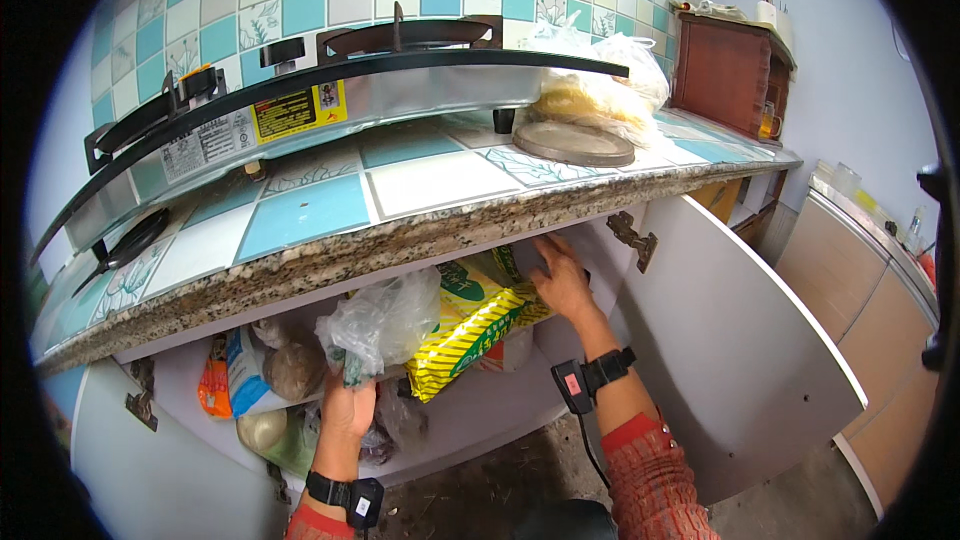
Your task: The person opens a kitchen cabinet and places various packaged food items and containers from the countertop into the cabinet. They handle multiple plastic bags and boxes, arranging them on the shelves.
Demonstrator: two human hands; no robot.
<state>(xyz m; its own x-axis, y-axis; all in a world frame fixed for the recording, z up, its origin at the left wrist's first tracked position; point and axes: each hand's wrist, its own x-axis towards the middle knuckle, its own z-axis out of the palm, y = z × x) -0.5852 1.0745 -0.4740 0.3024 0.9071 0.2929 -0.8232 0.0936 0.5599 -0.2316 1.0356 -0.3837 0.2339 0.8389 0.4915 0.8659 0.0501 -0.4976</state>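
Note:
My left hand (349, 406) is closed around the lower end of a crumpled clear plastic bag (385, 315) with something dark green at its bottom. The bag is at the front of the open cabinet under the counter. Against its right side leans a yellow and green printed package (470, 330), tilted and striped along its lower edge. My right hand (562, 278) reaches in at the package's right end, fingers stretched and apart, thumb side close to the package. Whether the thumb presses on it I cannot tell.
An orange, blue and white bag (232, 375), a brown-filled plastic bag (295, 370) and a green bag (295, 443) lie at the cabinet's left. The cabinet doors (735, 350) stand wide. Overhead runs the granite counter edge (400, 250), with a gas stove (350, 115) above.

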